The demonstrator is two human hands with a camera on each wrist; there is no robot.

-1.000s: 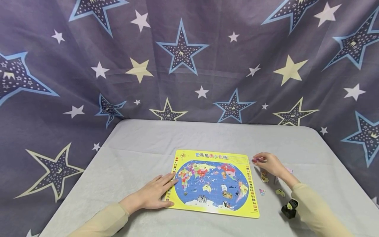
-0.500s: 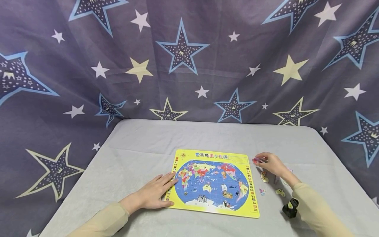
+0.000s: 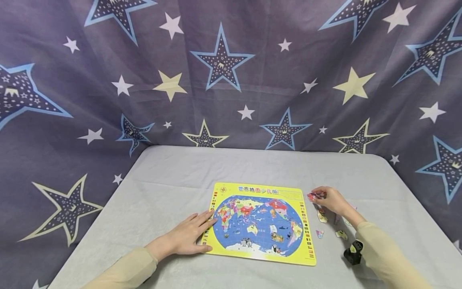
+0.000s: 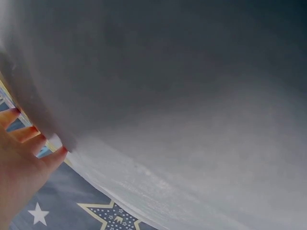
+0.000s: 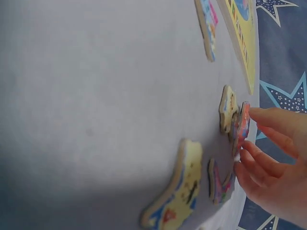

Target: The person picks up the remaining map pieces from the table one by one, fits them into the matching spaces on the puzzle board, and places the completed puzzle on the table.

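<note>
A yellow world map puzzle board [image 3: 231, 253] with a blue oval map lies on the table. My left hand [image 3: 187, 235] rests on its left edge, fingers spread and straight; the left wrist view shows this hand [image 4: 29, 158] at the board's rim. Right of the board, my right hand [image 3: 332, 200] pinches a red puzzle piece [image 3: 312, 196] between thumb and fingers. In the right wrist view the red piece [image 5: 243, 122] stands tilted at the fingertips, partly overlapping a cream puzzle piece [image 5: 228, 108].
Several loose puzzle pieces lie under and near the right forearm, among them a pink-and-blue piece [image 3: 320, 234] and a yellow-green piece [image 3: 341, 235]. A black device [image 3: 353, 253] sits at the right wrist. A star-patterned curtain [image 3: 231, 100] hangs behind the grey-covered table [image 3: 173, 172].
The red piece has turned slightly in the right hand's fingers, and more of its red face shows. The left hand and the board stay where they were.
</note>
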